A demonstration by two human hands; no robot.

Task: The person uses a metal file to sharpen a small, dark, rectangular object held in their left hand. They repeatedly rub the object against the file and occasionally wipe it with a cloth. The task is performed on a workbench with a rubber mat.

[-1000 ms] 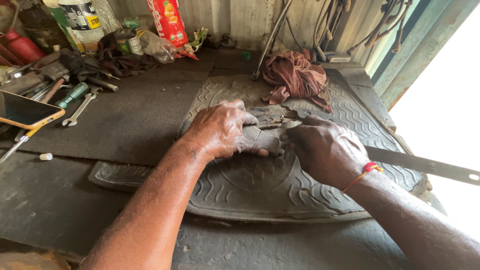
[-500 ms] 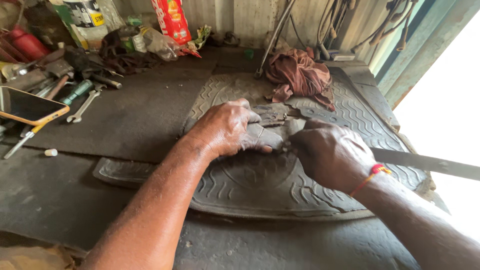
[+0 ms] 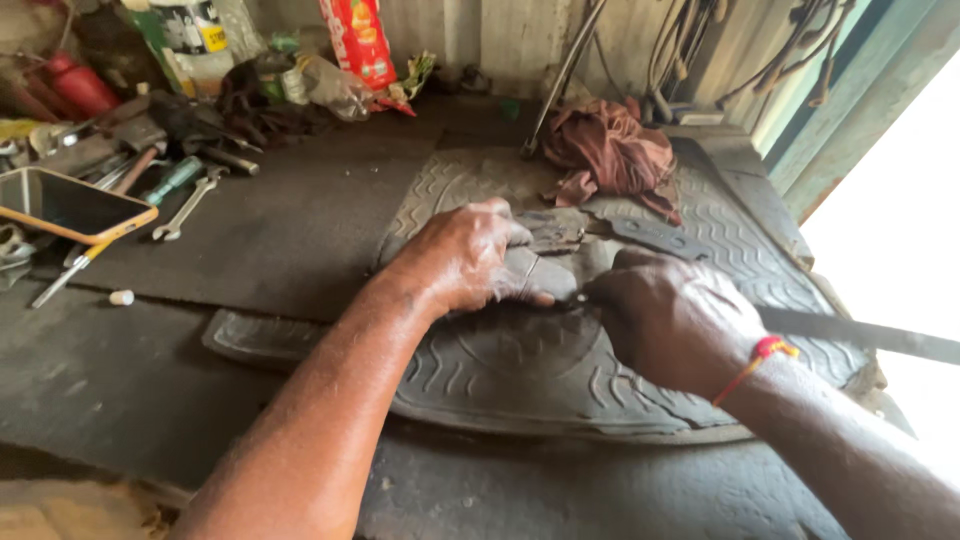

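My left hand (image 3: 462, 255) presses flat on a dark piece of rubber (image 3: 560, 235) that lies on a grey ribbed floor mat (image 3: 520, 370). My right hand (image 3: 672, 318) is closed on a long flat metal blade (image 3: 860, 332) whose free end sticks out to the right past my wrist. The blade's other end is hidden under my fist, close to the left hand's fingertips. A red thread band circles my right wrist.
A reddish-brown rag (image 3: 612, 150) lies on the mat's far side. At the left are a phone (image 3: 70, 204), a spanner (image 3: 187, 205), a screwdriver and several other tools. Bottles and a red packet (image 3: 357, 40) stand by the corrugated wall. An open doorway is at right.
The view has shifted slightly. Both hands stay on the rubber piece, the right hand working a little toward me and to the right with the blade.
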